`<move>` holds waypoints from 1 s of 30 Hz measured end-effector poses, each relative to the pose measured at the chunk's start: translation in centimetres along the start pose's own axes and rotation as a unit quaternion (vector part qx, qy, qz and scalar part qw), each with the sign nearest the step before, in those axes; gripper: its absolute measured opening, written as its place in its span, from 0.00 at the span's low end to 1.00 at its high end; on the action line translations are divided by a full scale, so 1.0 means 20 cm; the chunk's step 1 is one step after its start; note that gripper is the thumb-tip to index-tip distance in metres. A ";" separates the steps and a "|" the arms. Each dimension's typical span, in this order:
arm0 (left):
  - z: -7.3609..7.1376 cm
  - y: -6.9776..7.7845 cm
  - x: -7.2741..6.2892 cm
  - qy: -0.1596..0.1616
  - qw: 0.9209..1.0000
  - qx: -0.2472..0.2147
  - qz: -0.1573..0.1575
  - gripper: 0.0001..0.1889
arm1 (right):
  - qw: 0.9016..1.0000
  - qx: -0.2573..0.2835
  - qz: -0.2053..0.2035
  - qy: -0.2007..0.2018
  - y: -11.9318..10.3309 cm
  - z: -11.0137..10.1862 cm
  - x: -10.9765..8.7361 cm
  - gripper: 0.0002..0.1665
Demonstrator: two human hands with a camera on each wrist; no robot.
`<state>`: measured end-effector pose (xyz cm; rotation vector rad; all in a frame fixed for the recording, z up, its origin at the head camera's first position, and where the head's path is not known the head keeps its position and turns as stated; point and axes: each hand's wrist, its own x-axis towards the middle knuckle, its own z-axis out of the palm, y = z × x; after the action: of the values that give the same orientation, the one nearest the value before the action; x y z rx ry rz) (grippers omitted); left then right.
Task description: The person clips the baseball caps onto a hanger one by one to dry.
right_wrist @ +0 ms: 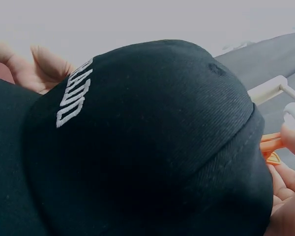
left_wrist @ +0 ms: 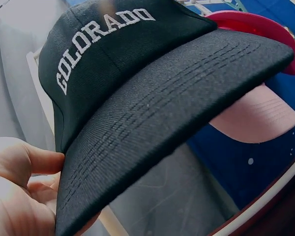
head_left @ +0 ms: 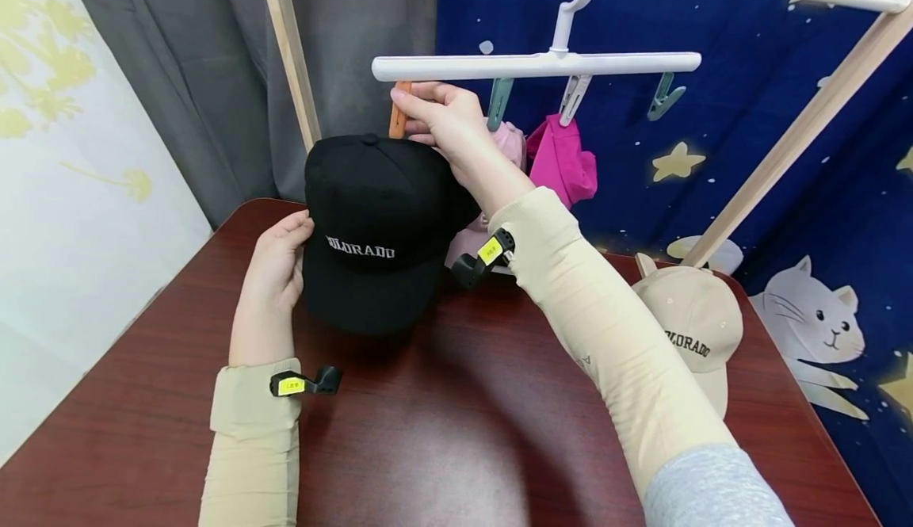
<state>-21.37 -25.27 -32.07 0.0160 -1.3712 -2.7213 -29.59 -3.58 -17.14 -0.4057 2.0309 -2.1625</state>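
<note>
The black cap [head_left: 378, 186] has white lettering [head_left: 360, 248]; the clip [head_left: 399, 119] is orange and the hanger [head_left: 464, 67] white. There is a magenta cap [head_left: 559, 164], a pale pink cap [left_wrist: 255, 119], and a beige cap [head_left: 699, 305] with dark letters [head_left: 688, 344]. The table [head_left: 442, 448] is reddish brown with darker streaks. The blue curtain [head_left: 620, 186] is patterned with yellow stars [head_left: 678, 162], white dots [head_left: 487, 47] and a pale grey cat [head_left: 813, 317]; the grey curtain [head_left: 371, 28] is plain.

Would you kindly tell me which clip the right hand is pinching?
The orange clip, leftmost on the hanger; the two green clips and the white clip hang untouched.
</note>
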 end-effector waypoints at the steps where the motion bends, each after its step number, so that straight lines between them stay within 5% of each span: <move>1: 0.00 0.00 0.00 0.000 1.000 0.001 0.001 0.09 | 1.000 0.007 0.000 0.000 0.00 0.00 0.00 0.23; 30: -0.02 -0.01 0.01 0.002 0.999 0.040 0.021 0.08 | 0.999 0.036 -0.032 0.011 0.05 -0.01 0.01 0.07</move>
<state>-21.51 -25.40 -32.45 -0.0015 -1.4605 -2.6297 -29.80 -3.58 -18.10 -0.4451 1.9707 -2.2787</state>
